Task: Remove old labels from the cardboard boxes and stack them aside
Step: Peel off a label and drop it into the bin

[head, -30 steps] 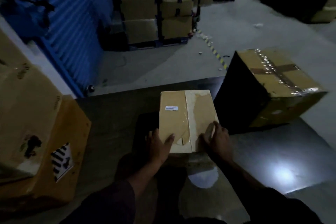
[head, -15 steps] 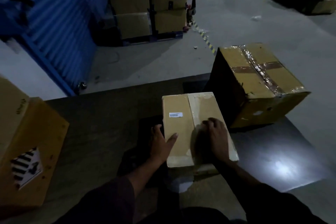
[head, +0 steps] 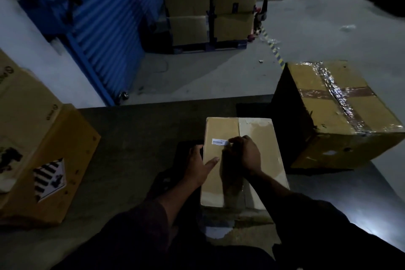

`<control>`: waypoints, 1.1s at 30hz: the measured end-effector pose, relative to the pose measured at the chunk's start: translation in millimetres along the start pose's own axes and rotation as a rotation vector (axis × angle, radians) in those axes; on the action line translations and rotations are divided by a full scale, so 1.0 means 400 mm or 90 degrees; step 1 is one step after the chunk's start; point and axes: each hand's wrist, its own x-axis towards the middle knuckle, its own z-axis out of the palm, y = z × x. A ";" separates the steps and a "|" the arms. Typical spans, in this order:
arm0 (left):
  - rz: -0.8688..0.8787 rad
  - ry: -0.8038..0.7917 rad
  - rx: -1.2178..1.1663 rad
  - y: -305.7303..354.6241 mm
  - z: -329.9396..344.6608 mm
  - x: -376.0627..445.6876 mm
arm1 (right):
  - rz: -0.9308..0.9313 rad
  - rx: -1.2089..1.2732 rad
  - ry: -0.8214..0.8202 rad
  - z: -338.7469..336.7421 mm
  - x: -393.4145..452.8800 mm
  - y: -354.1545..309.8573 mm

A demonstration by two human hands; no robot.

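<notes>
Head view, dim warehouse bench.

Small cardboard box point(head: 241, 160): sits on the dark table point(head: 122, 160), centre of frame, taped seam running away from the person along its top. White label point(head: 219, 142): stuck on the box top, left of the seam, toward the far end.

Right hand point(head: 246, 153): rests on the box top, fingers curled together with their tips at the right end of the label; whether they actually pinch its edge cannot be told. Left hand point(head: 198, 165): braces the box's left side, fingers straight along the side, thumb extended flat across the top.

Large taped box point(head: 341, 114): on the table to the right, just beside the small one, not touching. Yellow box point(head: 50, 160) with striped diamond sticker point(head: 49, 178): at the left edge. Stacked cartons point(head: 210, 4): on the floor beyond the table, beside a blue shutter point(head: 105, 17).
</notes>
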 end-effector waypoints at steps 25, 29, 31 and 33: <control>0.013 -0.083 0.089 0.021 -0.048 0.061 | -0.139 -0.194 -0.033 -0.022 0.010 -0.021; 0.060 -0.093 0.162 0.036 -0.051 0.070 | -0.152 -0.204 -0.050 -0.021 0.024 -0.007; 0.069 -0.089 0.177 0.038 -0.052 0.070 | -0.162 -0.190 -0.059 -0.018 0.028 -0.007; 0.071 -0.088 0.180 0.039 -0.052 0.068 | -0.170 -0.187 -0.083 -0.016 0.031 -0.012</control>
